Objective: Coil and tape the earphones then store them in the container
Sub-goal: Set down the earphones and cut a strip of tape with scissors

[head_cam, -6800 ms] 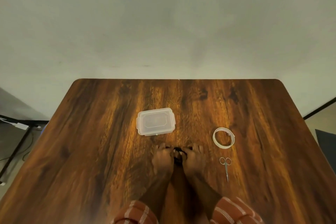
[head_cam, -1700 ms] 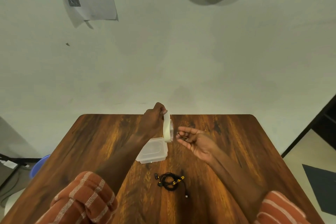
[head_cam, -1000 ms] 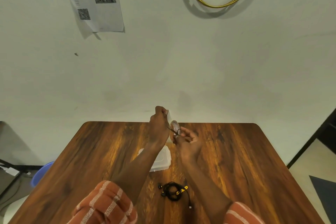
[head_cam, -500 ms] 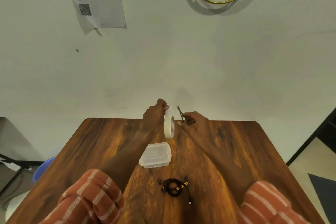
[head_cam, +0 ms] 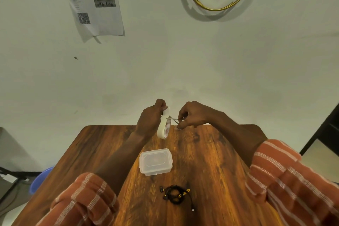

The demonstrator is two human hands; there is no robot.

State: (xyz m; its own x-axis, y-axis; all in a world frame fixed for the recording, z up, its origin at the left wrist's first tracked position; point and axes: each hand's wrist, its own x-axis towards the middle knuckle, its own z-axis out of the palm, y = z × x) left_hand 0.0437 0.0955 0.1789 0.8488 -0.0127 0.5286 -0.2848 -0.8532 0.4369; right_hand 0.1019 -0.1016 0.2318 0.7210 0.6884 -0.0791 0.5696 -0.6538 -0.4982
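Head view: two hands are raised above the far edge of one wooden table point(head_cam: 211, 161). The left hand point(head_cam: 149, 121) grips one roll of tape point(head_cam: 163, 128), pinching a pulled strip. The right hand point(head_cam: 192, 115) holds one pair of small scissors point(head_cam: 173, 119), blades at the strip. One lidded clear container point(head_cam: 156, 161) sits mid-table; one coiled black earphone set point(head_cam: 175, 195) lies nearer the person.

You're in a plain workroom or office: a wood-grain surface point(head_cam: 211, 161) against a bare wall, a printed notice point(head_cam: 95, 3) with QR code taped up.
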